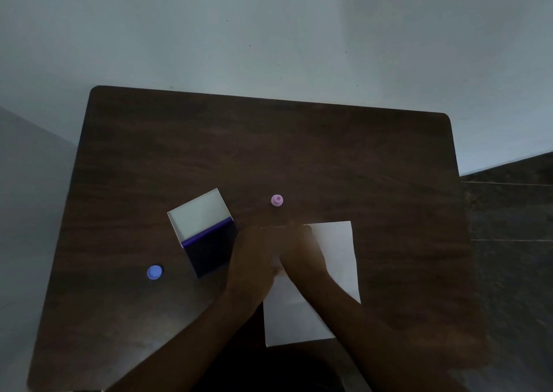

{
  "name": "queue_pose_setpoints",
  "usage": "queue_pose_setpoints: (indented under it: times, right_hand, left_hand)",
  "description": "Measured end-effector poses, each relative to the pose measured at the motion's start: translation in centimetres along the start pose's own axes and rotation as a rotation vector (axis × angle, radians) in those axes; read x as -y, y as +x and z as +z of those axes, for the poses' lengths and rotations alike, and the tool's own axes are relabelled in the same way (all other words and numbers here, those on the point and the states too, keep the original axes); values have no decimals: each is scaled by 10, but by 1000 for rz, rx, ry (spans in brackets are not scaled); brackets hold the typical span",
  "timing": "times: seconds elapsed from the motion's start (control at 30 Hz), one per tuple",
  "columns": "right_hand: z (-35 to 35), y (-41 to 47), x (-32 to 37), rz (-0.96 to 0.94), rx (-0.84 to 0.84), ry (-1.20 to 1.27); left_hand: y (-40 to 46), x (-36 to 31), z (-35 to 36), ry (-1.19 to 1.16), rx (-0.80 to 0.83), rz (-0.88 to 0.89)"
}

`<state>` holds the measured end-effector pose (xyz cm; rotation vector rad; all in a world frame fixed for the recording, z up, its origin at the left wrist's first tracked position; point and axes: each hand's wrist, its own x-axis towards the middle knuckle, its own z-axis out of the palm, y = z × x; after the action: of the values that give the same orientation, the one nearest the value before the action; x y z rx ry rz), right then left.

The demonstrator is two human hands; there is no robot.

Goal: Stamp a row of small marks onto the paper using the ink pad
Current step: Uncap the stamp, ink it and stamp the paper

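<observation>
The white paper lies on the dark wooden table, near its front edge. My left hand and my right hand rest side by side, palm down, over the paper's upper left part, fingers stretched forward. Nothing shows in either hand, though the view is dim. The ink pad stands open to the left of my hands, its white lid folded back. A small pink stamp stands just beyond the paper. A small blue round piece lies to the left of the pad.
The table's far half is bare wood, with a pale wall behind it. Dark floor shows past the table's right edge.
</observation>
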<state>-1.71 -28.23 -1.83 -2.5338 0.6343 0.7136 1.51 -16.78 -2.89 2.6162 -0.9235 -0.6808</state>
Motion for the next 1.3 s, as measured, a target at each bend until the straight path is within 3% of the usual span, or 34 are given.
queue_pose_setpoints:
  times: [0.77,1.03,1.1,1.23,1.3]
  right_hand:
    - [6,2,-7,9,24,39]
    - [1,0,-5,39,16,42]
    - [-9,-9,-5,92,-69,115]
    - [-18,-50,-9,242,-453,366]
    - [-13,-69,-12,282,-483,431]
  left_hand:
    - [-2,1,7,-4,102,-48]
    - [0,1,6,49,-11,17]
    - [0,1,5,33,-14,15]
    - [1,1,4,3,-25,-8]
    - [1,0,6,22,-37,-17]
